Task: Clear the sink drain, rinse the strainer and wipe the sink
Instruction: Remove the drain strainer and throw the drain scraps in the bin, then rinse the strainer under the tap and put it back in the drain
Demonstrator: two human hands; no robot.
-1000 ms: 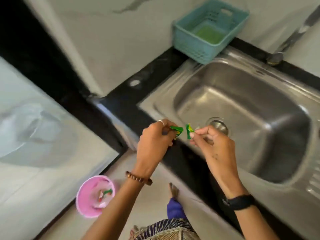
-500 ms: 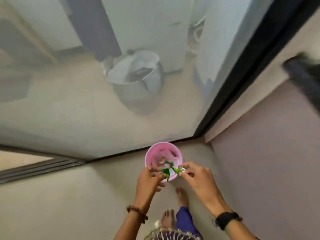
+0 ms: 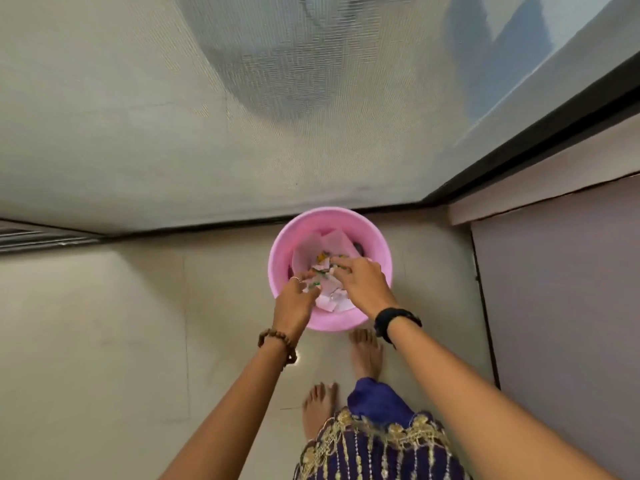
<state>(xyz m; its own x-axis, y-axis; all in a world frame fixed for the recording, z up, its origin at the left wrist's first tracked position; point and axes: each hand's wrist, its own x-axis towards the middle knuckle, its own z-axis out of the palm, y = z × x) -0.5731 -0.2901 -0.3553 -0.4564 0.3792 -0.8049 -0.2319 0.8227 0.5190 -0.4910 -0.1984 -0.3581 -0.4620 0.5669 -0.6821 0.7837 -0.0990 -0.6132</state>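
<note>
Below, both hands were held over a pink bin (image 3: 277,258) standing on the pale floor (image 3: 104,341). The left hand (image 3: 294,299) reached in over the near-left rim, fingers curled together around small green scraps (image 3: 316,280); whether the scraps were actually pinched could not be told. The right hand (image 3: 360,282) lay palm-down across the bin's opening, fingers slightly spread and pointing left, tips meeting the same scraps just beyond the left fingertips. Under the fingers lay white paper pieces (image 3: 334,301) and an orange-yellow bit (image 3: 323,255), partly hidden by the right hand. A ring showed on one left finger, a bead bracelet (image 3: 277,341) on the left wrist, a black watch (image 3: 394,320) on the right wrist. Behind the wrists stood two bare feet (image 3: 365,355) and a purple garment with gold trim (image 3: 374,441). Beyond the fingertips, a mesh screen (image 3: 173,116) in a dark frame met the floor; right of the fingers rose a mauve panel (image 3: 561,323). The sink and strainer were out of view.
</note>
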